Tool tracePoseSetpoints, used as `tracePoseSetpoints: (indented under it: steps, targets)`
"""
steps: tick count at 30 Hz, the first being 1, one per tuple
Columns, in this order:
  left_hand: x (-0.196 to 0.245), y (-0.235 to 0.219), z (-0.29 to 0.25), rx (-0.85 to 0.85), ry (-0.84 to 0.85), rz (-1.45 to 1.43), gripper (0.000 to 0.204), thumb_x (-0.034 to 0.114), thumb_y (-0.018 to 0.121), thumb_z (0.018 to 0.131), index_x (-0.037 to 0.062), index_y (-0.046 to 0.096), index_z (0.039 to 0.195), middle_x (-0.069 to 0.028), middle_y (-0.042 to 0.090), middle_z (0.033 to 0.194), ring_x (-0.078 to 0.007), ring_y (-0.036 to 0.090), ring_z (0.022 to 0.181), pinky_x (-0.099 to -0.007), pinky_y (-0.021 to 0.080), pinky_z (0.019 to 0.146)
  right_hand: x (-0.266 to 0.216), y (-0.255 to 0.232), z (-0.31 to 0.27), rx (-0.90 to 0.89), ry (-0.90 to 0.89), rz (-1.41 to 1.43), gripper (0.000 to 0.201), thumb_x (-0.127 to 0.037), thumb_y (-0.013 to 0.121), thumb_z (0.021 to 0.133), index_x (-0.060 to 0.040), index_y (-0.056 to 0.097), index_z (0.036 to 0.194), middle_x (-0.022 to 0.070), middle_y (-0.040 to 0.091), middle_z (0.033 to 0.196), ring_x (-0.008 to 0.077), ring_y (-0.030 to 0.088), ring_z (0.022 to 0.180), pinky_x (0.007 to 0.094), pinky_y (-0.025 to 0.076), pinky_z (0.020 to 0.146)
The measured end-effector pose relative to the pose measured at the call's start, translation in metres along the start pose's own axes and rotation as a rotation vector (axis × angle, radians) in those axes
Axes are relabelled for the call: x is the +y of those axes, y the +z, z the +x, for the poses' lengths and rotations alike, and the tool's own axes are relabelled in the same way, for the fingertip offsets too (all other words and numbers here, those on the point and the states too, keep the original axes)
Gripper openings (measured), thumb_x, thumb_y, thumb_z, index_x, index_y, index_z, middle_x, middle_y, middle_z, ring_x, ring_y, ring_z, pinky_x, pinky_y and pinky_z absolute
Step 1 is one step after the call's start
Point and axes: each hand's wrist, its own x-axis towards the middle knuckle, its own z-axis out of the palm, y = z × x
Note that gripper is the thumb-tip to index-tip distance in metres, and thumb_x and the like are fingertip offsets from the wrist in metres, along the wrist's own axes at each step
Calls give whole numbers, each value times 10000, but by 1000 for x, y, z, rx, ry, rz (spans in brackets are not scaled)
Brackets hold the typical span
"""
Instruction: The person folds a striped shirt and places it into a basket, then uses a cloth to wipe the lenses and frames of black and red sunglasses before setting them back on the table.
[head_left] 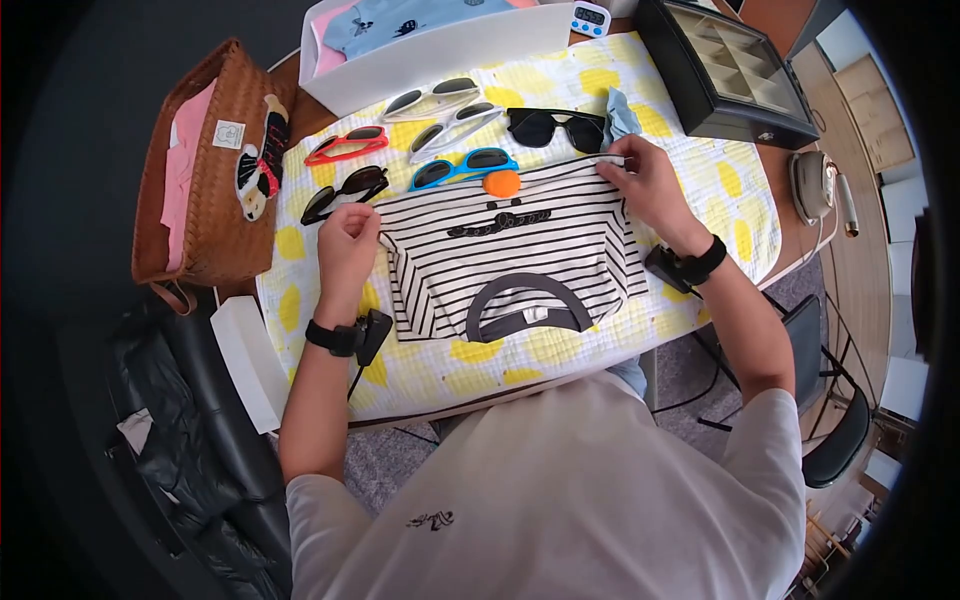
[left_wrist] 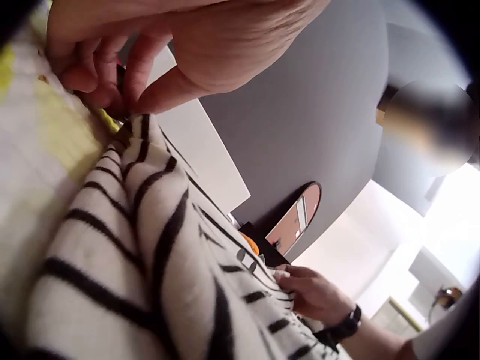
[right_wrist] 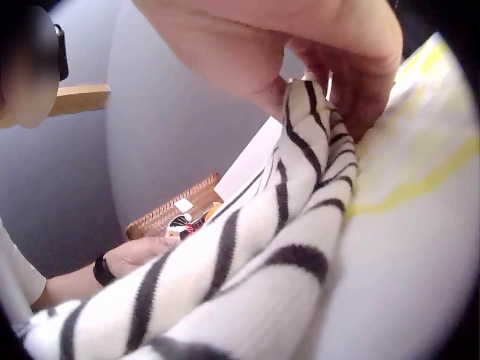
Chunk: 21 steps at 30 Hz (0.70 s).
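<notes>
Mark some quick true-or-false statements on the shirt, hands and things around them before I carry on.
1. The left hand and right hand both hold the striped shirt. True.
2. In the head view, the grey collar is at the shirt's upper edge. False: the lower edge.
3. In that view, the brown basket stands left of the shirt. True.
4. The red sunglasses lie on the blue sunglasses. False: they lie apart.

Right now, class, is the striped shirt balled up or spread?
The striped shirt is mostly spread: its neckline and moustache show; left hand and right hand pinch its far corners.
</notes>
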Motion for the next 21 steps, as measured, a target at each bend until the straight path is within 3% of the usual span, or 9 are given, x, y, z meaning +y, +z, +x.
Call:
tracePoseSetpoints:
  steps: [2,4,6,7,9,10,16,19,21]
  targets:
    - [17,-4,-19,58,53,38,165,85,767,951,12,673,1066,-55,702,949,-133,658,864,-272,523,783,-10,-2,-15,105,-131,-105,376,-170,834,882,20,648,1148,169,697,988,287,667,861,375,547,809]
    - [58,-10,-53,106,280,394,218,73,812,880,26,658,1026,-78,681,966,-202,664,907,-318,523,809,-29,-14,-38,212,-261,-213,382,-145,838,873,14,635,1155,184,691,1053,319,682,934,390,552,866]
    - [76,-18,-84,-188,353,287,344,60,862,766,29,657,1041,-110,656,1040,-284,650,989,-388,522,877,-51,-28,-66,-93,-396,-297,460,-91,862,807,1,616,1185,187,653,1170,368,648,1099,419,528,986]
    - [85,-19,-95,-189,344,288,344,60,862,766,29,657,1041,-110,656,1040,-284,650,989,-388,522,877,-58,-31,-78,-258,-443,-292,475,-66,865,774,-3,626,1179,172,642,1181,367,632,1132,423,518,1006]
    - [98,-14,-113,-449,697,421,447,43,876,689,22,675,1088,-127,631,1121,-331,625,1058,-428,515,938,-69,-32,-98,-510,-545,-292,512,-24,871,699,-7,655,1163,142,626,1228,369,601,1188,437,512,1022]
    - [98,-10,-120,-492,719,490,454,29,842,694,17,687,1121,-131,610,1192,-353,600,1102,-466,502,978,-70,-26,-106,-524,-628,-391,467,-20,829,710,0,673,1150,139,623,1239,358,602,1189,428,511,1023]
    - [75,3,-120,-446,829,585,236,-21,744,774,-2,705,1005,-134,633,1110,-346,625,1044,-453,529,928,-53,-10,-112,-439,-795,-574,323,-21,718,756,13,696,1076,134,649,1165,316,629,1151,397,533,967]
    - [72,-2,-121,-406,834,493,197,-20,745,769,-10,707,963,-133,648,1038,-338,647,969,-449,554,860,-49,-12,-109,-445,-782,-436,230,5,718,768,10,699,998,128,674,1095,310,667,1039,396,553,893]
    - [69,-6,-125,-276,892,472,180,24,759,785,-10,706,954,-110,643,975,-293,660,930,-432,558,842,-47,-13,-111,-242,-777,-282,179,4,738,778,7,693,951,124,692,1058,314,682,949,401,561,838]
